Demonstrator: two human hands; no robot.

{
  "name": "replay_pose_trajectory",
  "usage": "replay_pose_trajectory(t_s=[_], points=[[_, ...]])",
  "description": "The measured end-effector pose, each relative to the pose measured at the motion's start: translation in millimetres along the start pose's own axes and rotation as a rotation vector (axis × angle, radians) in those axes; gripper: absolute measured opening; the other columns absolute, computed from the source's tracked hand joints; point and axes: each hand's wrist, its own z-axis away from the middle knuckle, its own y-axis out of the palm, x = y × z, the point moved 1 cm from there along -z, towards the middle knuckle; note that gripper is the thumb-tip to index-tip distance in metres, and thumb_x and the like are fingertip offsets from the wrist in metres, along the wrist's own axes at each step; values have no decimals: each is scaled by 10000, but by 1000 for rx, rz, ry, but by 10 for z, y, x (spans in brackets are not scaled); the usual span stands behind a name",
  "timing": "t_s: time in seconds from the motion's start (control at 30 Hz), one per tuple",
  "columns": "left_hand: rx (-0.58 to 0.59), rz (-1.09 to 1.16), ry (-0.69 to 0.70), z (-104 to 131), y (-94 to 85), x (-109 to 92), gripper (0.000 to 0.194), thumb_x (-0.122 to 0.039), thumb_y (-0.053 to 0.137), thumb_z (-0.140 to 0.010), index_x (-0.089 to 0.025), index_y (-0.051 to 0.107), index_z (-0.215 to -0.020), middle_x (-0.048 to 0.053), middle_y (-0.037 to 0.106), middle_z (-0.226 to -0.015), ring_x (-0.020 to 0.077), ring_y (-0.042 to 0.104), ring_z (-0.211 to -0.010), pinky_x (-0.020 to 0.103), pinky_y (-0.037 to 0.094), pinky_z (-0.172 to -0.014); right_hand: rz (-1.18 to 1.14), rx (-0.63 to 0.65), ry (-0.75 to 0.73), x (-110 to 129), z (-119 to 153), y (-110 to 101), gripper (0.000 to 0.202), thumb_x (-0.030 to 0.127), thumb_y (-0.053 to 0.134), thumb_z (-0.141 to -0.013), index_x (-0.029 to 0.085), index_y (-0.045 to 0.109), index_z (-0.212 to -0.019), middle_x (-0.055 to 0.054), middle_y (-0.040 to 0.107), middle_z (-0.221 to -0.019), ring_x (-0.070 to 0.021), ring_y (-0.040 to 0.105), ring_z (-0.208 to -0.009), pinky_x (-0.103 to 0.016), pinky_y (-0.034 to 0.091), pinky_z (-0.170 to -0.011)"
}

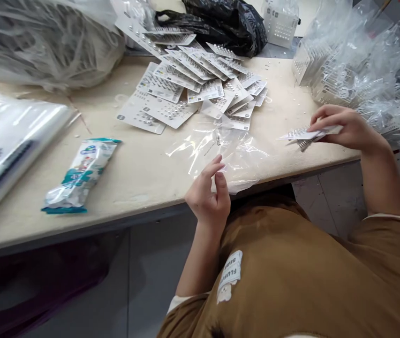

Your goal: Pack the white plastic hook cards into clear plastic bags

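My right hand [343,126] is closed on a small stack of white cards [303,134] with rows of beads, held above the right part of the table. Near the front edge, my left hand [211,190] has its thumb and fingers apart, at the near side of a clear plastic bag [221,148] that lies on the table. Whether its fingertips touch the bag is hard to tell. Beyond the bag, many bead cards [171,110] are spread in an overlapping pile.
A blue and white packet [82,176] and a stack of clear plastic sleeves [13,141] lie on the left of the table [136,183]. Large plastic bags [45,42] and a black bag [228,23] stand behind. Bagged cards [336,80] crowd the right side.
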Motion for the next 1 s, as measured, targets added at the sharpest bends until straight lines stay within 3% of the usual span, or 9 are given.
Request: replay_pose_trajectory(t_s=[0.1, 0.2, 0.23, 0.37, 0.47, 0.63, 0.7, 0.83, 1.0], points=[[1, -18, 33, -26, 33, -56, 211, -160, 518, -989, -185, 708, -1077, 91, 782, -1119, 211, 762, -1031, 279, 599, -830, -355, -18, -90, 256, 223, 278, 206, 461, 716, -884, 418, 763, -1080, -7, 734, -1152, -137, 695, -856, -301, 582, -701], [15, -3, 84, -32, 61, -93, 234, -143, 521, -979, -185, 715, -1103, 91, 783, -1112, 212, 757, -1052, 300, 609, -880, -509, -7, -20, 424, 321, 794, 292, 563, 662, -890, 339, 779, -1035, -62, 764, -1132, -202, 718, -903, -375, 611, -763], [24, 0, 102, -31, 65, -102, 238, -137, 526, -974, -184, 717, -1108, 91, 783, -1110, 213, 755, -1058, 304, 610, -893, -477, -50, -2, 462, 317, 975, 296, 561, 662, -888, 332, 775, -1037, -66, 771, -1133, -227, 714, -959, -418, 610, -828], [40, -58, 168, -18, 61, -127, 259, -138, 540, -969, -189, 728, -1142, 87, 787, -1098, 216, 763, -1034, 297, 622, -878, -139, -434, 87, 498, 227, 1546, 230, 454, 603, -933, 367, 751, -1085, -38, 736, -1265, -266, 661, -1095, -527, 563, -955], [-4, -92, 192, -5, 61, -135, 265, -156, 540, -976, -187, 731, -1157, 88, 789, -1086, 223, 768, -1014, 309, 632, -866, 198, -483, 113, 402, 195, 1821, 240, 392, 564, -934, 416, 757, -1074, -5, 733, -1273, -279, 650, -1079, -537, 540, -965], [-87, -68, 159, 6, 98, -110, 274, -162, 521, -984, -181, 711, -1181, 109, 766, -1159, 222, 746, -1081, 351, 621, -923, 482, -536, 44, 208, 219, 2029, 296, 327, 527, -945, 410, 759, -1109, -19, 731, -1280, -265, 676, -1075, -494, 550, -956], [-81, -21, 161, 10, 123, -73, 273, -173, 545, -976, -180, 697, -1202, 123, 749, -1203, 222, 730, -1121, 359, 618, -938, 495, -457, -24, 188, 220, 2058, 303, 317, 527, -957, 423, 746, -1138, -13, 734, -1273, -249, 695, -1074, -473, 566, -944], [121, 40, 177, 33, 189, 14, 233, -223, 588, -971, -191, 708, -1167, 120, 740, -1231, 247, 689, -1210, 439, 570, -1049, 426, -228, -64, 227, 207, 2103, 333, 303, 518, -977, 419, 704, -1228, -17, 707, -1324, -243, 680, -1210, -484, 562, -1038], [211, 128, 279, 94, 236, -52, 240, -161, 584, -968, -223, 709, -1164, 78, 763, -1189, 234, 688, -1213, 453, 506, -1126, 318, -171, -115, 292, 80, 2171, 312, 305, 495, -982, 333, 720, -1196, -52, 655, -1400, -272, 511, -1431, -549, 523, -1136]])
